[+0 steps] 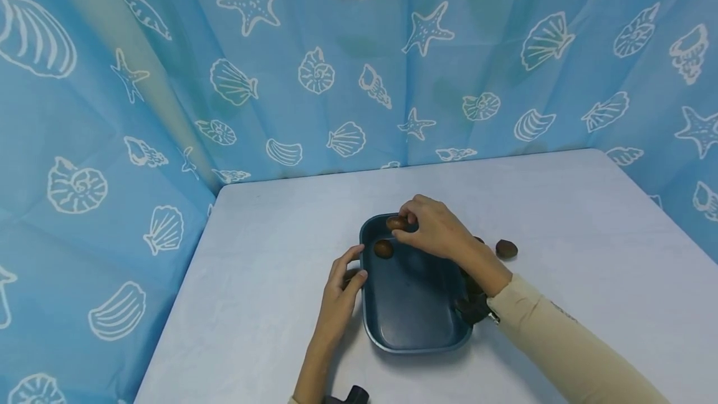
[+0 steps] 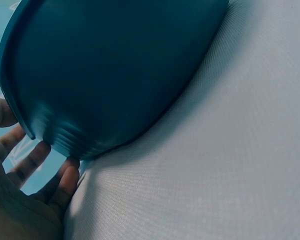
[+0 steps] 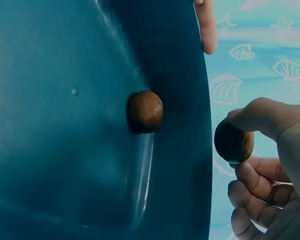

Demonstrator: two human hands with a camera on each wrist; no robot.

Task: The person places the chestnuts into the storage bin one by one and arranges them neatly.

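A dark blue tray (image 1: 415,304) lies on the white-covered table. My right hand (image 1: 434,226) pinches a brown chestnut (image 3: 233,141) between thumb and fingertips. In the head view it overlaps the tray's far end. Another chestnut (image 3: 146,112) rests inside the tray, near its left wall. My left hand (image 1: 338,295) touches the tray's left side with extended fingers (image 2: 31,162) against the outer wall. Beside that wall, a brown chestnut (image 1: 350,275) shows partly behind the left hand.
To the right of the tray a loose chestnut (image 1: 507,249) lies on the table (image 1: 269,254). More brown shapes are partly hidden behind my right forearm (image 1: 485,267). A blue curtain (image 1: 336,67) with shell patterns hangs along the table's back and sides.
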